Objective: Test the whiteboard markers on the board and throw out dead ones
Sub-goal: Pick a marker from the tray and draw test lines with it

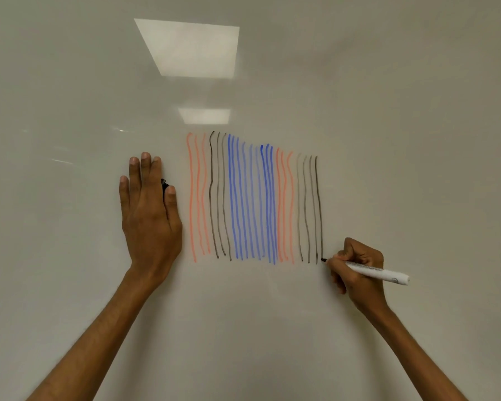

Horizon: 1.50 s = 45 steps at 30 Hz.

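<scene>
1. Right hand point(359, 273) pinches white-barrelled black whiteboard marker point(379, 272), tip touching glossy white board point(388, 140) at the last black line's point(318, 209) foot.
2. Left hand point(149, 215) lies flat, fingers spread, over a small black object point(165, 185), possibly the cap.

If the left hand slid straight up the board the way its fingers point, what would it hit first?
Nothing, as far as the picture shows. The left hand lies flat on the whiteboard, fingers pointing up. Above them is bare board; the orange lines stay off to its right.
</scene>
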Each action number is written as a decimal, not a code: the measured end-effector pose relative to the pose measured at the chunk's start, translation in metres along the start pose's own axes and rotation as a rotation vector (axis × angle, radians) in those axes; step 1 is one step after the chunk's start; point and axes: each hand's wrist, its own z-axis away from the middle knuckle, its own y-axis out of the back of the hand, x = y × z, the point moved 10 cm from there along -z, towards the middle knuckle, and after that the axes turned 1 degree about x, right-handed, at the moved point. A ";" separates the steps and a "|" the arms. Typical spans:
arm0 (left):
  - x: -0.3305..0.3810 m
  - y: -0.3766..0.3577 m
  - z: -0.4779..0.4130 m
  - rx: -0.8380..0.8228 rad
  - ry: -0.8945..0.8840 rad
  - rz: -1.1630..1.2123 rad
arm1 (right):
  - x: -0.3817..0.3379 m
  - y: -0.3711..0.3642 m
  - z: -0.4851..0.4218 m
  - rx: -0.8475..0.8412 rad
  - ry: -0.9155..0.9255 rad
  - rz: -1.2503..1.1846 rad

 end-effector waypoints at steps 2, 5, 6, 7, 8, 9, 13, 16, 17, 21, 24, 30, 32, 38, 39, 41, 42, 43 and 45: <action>0.000 0.000 0.000 0.000 0.001 -0.002 | 0.002 -0.001 0.001 -0.035 -0.020 0.019; 0.000 0.000 0.000 -0.001 0.003 0.000 | 0.010 0.000 0.000 -0.083 -0.061 0.095; 0.000 0.000 0.000 -0.003 0.003 0.003 | 0.011 0.000 0.000 -0.097 -0.075 0.109; 0.000 0.000 0.000 -0.003 0.004 0.005 | 0.012 0.000 0.000 -0.106 -0.087 0.110; 0.000 0.001 0.000 -0.003 0.005 0.007 | 0.010 0.000 -0.001 -0.110 -0.096 0.090; 0.000 0.001 0.000 -0.002 0.007 0.009 | 0.008 0.000 -0.002 -0.105 -0.103 0.048; 0.001 0.001 0.001 -0.005 0.008 0.002 | -0.010 0.010 -0.022 -0.005 -0.100 -0.124; 0.001 0.001 0.001 -0.007 0.013 0.003 | -0.036 0.010 -0.052 0.043 -0.046 -0.219; 0.001 0.001 0.000 -0.008 0.016 0.004 | -0.045 0.008 -0.063 0.042 -0.025 -0.249; 0.002 0.001 0.000 -0.013 0.019 0.004 | -0.077 -0.012 -0.101 0.010 0.024 -0.281; 0.002 0.002 0.000 -0.011 0.012 0.008 | -0.083 -0.017 -0.117 0.048 0.023 -0.268; 0.002 0.001 0.002 -0.003 0.005 -0.002 | -0.077 -0.012 -0.115 0.109 0.016 -0.255; 0.002 0.001 0.002 -0.003 0.002 -0.003 | -0.076 -0.013 -0.114 0.115 0.020 -0.235; 0.001 0.001 0.002 -0.004 0.006 0.005 | -0.078 -0.013 -0.110 0.113 0.036 -0.202; 0.002 0.001 0.002 -0.005 0.005 0.004 | -0.079 -0.014 -0.109 0.104 0.041 -0.197; 0.002 0.001 0.002 -0.003 0.005 0.004 | -0.080 -0.015 -0.106 0.084 0.046 -0.192; 0.001 0.001 0.002 -0.002 0.004 0.003 | -0.079 -0.015 -0.105 0.076 0.045 -0.191; 0.001 0.001 0.002 -0.002 0.003 0.001 | -0.079 -0.015 -0.103 0.069 0.042 -0.188; 0.001 0.000 0.002 -0.003 0.000 -0.004 | -0.075 -0.015 -0.100 0.059 0.035 -0.186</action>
